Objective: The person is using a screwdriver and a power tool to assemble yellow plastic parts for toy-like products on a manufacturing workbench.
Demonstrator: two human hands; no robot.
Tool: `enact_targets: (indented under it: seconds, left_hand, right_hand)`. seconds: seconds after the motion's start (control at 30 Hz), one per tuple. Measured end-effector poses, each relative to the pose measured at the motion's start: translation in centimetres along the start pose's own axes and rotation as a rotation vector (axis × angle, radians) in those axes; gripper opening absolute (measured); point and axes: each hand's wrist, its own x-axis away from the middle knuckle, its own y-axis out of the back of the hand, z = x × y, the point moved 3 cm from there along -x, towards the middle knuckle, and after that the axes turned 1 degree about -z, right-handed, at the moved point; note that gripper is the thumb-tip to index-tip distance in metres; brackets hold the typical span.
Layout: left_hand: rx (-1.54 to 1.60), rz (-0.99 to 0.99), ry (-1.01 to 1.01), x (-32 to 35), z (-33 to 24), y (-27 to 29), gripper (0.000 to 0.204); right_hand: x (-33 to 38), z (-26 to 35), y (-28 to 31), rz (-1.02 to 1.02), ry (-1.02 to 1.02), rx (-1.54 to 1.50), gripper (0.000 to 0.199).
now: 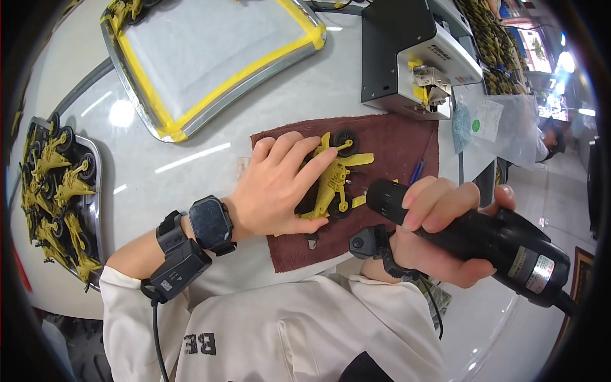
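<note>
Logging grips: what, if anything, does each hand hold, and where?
Right hand: black electric screwdriver, around its barrel. Left hand: fingers and thumb on yellow toy motorcycle; grip unclear.

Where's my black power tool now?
Right of centre in the head view, the power tool is in your right hand, beside the yellow toy motorcycle.

A white table (191, 197) is carrying the things, its glossy top reflecting light in pale streaks and one round, bright spot. Near its left edge a metal-rimmed tray (98, 181) is resting, and toward the far edge another tray (197, 51) — pale inside, bordered with yellow tape — is lying at an angle. Close to the near edge a red-brown cloth (417, 140) is spreading out, a small translucent piece (243, 167) lying just beside it. Toward the right edge a black-and-white machine (389, 60) is standing — right by the cloth's far side.
</note>
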Motion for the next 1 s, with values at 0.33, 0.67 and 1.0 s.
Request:
enact_targets:
  seconds: [0.33, 0.67, 1.0]
  left_hand:
    - [0.001, 0.087, 0.038, -0.1, 0.2, -0.2, 0.089]
    - [0.022, 0.087, 0.031, -0.4, 0.6, -0.3, 0.086]
    - [-0.016, 0.123, 0.017, -0.5, 0.6, -0.2, 0.087]
  right_hand:
    - [-0.1, -2.2, 0.4, -0.016, -0.027, 0.025, 0.083]
    - [-0.2, -2.4, 0.1, 0.027, -0.053, 0.048, 0.078]
    - [-0.7, -3.8, -0.2, 0.141, -0.058, 0.142, 0.07]
